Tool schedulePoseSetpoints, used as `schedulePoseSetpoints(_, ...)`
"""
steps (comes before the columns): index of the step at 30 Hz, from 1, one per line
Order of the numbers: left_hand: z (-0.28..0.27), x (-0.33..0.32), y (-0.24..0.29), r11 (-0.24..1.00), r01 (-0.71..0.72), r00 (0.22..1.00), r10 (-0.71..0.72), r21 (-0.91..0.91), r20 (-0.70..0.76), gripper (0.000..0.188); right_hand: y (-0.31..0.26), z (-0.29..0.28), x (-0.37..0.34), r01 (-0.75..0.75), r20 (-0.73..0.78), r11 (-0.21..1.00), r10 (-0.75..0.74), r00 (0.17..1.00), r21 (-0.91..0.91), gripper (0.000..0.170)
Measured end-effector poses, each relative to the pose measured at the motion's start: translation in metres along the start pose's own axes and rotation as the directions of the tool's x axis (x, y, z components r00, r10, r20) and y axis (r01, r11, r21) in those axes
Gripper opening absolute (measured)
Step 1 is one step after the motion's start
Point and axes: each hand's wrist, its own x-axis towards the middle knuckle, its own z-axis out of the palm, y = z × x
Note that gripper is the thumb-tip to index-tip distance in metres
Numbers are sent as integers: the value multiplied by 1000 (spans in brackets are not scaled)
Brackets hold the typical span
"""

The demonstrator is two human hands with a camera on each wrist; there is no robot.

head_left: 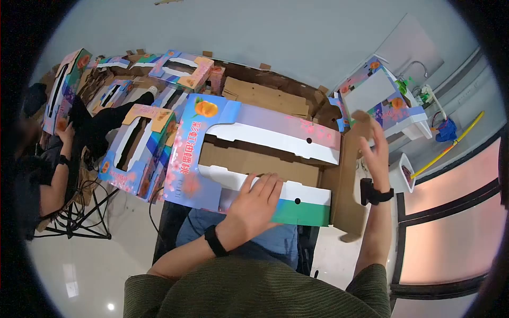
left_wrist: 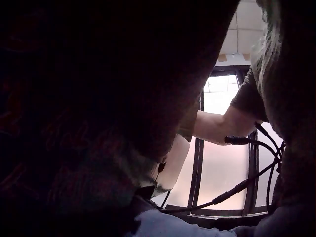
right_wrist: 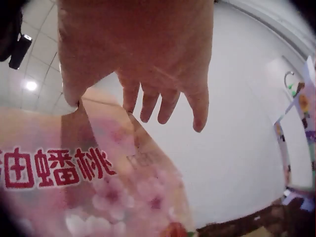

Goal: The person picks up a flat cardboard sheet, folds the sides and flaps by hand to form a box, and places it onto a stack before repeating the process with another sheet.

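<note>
A colourful printed carton with an orange fruit picture and a long opening in its top lies across the person's lap in the head view. The left hand grips its near side, fingers laid over the white-edged panel, thumb low by the green part. At the carton's right end a brown flap stands out. The right hand touches this flap's far corner, fingers extended; in the right wrist view the hand has spread fingers, its thumb at the edge of the pink printed flap. The left wrist view is mostly dark.
Similar cartons stand at the left, near another person's arm. Flat brown cardboard and more cartons lie behind. At the right are a carton, a sink, a white bin and a yellow pole.
</note>
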Motion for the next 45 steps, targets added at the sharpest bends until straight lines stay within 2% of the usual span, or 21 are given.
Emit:
schedulePoseSetpoints(1,0,0,0,1000,0,1000,0,-5,-7,96,8,-8,-7,-4,-84,997,-2,996,-74,47)
schedulePoseSetpoints(4,-7,-2,-1,1000,-12,1000,11,-9,-22,95,28,-34,-38,-313,-11,936,319,948,164,40)
schedulePoseSetpoints(6,-9,-2,-1,999,-32,998,31,-22,-47,95,63,-43,-67,-485,20,863,488,873,143,43)
schedulePoseSetpoints(10,-10,-6,-2,998,-62,996,62,-10,-72,95,120,-5,-125,-574,128,584,629,767,574,56)
schedulePoseSetpoints(13,-10,-6,-2,996,-82,995,84,39,-58,96,101,-2,-118,-664,233,516,666,708,541,54)
schedulePoseSetpoints(15,-6,-7,-4,995,-73,996,76,63,-41,98,152,-30,-121,-747,362,546,655,663,380,54)
schedulePoseSetpoints(17,2,-3,0,996,-45,999,47,78,-15,99,120,-52,-96,-672,292,687,606,740,276,55)
schedulePoseSetpoints(19,5,-1,3,997,-26,999,28,71,-22,100,82,-78,-72,-573,404,764,443,800,296,51)
schedulePoseSetpoints(23,10,17,18,997,61,995,-57,51,-81,102,-44,-102,-54,-284,160,959,282,946,-10,35)
schedulePoseSetpoints(26,7,32,27,989,136,981,-125,61,-152,99,-63,-113,-80,-267,128,964,265,956,5,42)
schedulePoseSetpoints(27,8,34,29,985,153,974,-137,77,-183,98,-80,-104,-95,-282,183,939,247,952,195,37)
schedulePoseSetpoints(28,9,34,30,986,146,973,-128,78,-193,96,-84,-92,-109,-318,302,880,215,929,352,43)
schedulePoseSetpoints(31,9,38,30,990,128,964,-112,56,-241,89,-87,-31,-146,-537,677,782,210,705,316,45)
schedulePoseSetpoints(32,9,36,30,992,124,962,-112,33,-249,86,-89,-8,-155,-662,793,701,232,564,266,50)
schedulePoseSetpoints(33,10,33,30,993,118,961,-111,10,-254,83,-85,23,-172,-793,848,514,209,487,328,57)
schedulePoseSetpoints(34,11,31,30,995,101,962,-103,-20,-252,80,-94,50,-178,-834,887,466,189,421,296,65)
schedulePoseSetpoints(36,13,30,31,995,66,965,-84,-79,-250,74,-97,103,-200,-908,905,175,134,405,380,71)
schedulePoseSetpoints(39,10,23,32,989,70,981,-92,-129,-172,68,-97,151,-214,-883,866,0,195,461,470,68)
schedulePoseSetpoints(43,-5,14,37,980,49,998,-57,-192,-36,67,-128,141,-179,-845,836,-195,367,408,499,59)
schedulePoseSetpoints(44,-11,12,37,980,46,999,-46,-193,1,67,-114,151,-185,-786,824,-277,330,462,552,56)
schedulePoseSetpoints(45,-18,10,38,980,41,999,-34,-197,38,67,-117,152,-183,-787,801,-225,353,484,574,56)
